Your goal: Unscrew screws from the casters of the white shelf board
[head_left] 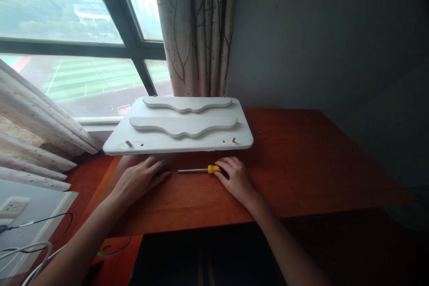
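On the wooden table lies a screwdriver (197,170) with a yellow and black handle, its metal shaft pointing left. My right hand (237,178) is closed around the handle, thumb below and fingers above. To the left, my left hand (142,178) rests on the table with curled fingers. Something small and dark (163,169) shows between its thumb and fingers; I cannot make out what it is. Just beyond both hands sits a white board (161,144) with two wavy-edged white rails (184,126) and short wooden pegs (128,144) standing up from it.
The reddish table (301,161) extends to the right along a grey wall. Behind the board hang a patterned curtain (201,31) and a window (134,49). At lower left are a wall socket (14,208) and loose cables (43,246).
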Demonstrator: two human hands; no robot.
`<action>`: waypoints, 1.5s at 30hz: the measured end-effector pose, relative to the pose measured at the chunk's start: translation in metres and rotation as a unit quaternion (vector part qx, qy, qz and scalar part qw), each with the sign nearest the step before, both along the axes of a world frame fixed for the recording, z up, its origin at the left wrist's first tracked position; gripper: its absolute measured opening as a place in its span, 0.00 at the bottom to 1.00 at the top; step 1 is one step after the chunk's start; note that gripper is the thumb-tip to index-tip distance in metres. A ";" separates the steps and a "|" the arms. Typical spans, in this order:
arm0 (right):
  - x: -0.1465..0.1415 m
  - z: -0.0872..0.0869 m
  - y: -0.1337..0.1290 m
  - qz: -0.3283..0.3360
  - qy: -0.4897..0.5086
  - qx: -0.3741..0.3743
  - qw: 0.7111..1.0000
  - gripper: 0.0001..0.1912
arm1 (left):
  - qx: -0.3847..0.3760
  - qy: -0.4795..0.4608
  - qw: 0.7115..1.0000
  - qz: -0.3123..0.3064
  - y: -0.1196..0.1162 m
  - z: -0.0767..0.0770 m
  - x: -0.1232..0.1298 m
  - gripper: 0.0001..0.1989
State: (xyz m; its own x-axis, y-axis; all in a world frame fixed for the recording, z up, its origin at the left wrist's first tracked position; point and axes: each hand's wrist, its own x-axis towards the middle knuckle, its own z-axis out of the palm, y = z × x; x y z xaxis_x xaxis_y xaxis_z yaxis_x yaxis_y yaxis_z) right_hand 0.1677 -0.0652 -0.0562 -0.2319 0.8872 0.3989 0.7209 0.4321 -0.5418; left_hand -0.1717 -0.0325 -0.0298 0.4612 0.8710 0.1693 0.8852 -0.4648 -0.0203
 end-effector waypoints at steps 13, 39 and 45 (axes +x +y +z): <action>0.017 0.015 -0.028 -0.074 0.083 0.087 0.990 0.14 | 0.062 -0.167 0.980 -0.086 -0.043 0.007 0.066 0.13; -0.009 -0.001 -0.056 -0.021 0.276 -0.137 0.951 0.23 | -0.190 -0.518 0.834 0.004 -0.079 -0.019 0.186 0.21; -0.011 0.000 -0.056 -0.016 0.253 -0.133 0.958 0.22 | -0.193 -0.531 0.825 0.014 -0.078 -0.018 0.185 0.21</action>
State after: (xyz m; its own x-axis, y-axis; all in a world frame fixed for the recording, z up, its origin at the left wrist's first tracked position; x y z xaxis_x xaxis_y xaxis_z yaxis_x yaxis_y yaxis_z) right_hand 0.1570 -0.1214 -0.0565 -0.0399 0.9764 0.2122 0.3481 0.2126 -0.9130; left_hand 0.0134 -0.1107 -0.0478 0.2098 0.9624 0.1726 0.3201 -0.2344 0.9179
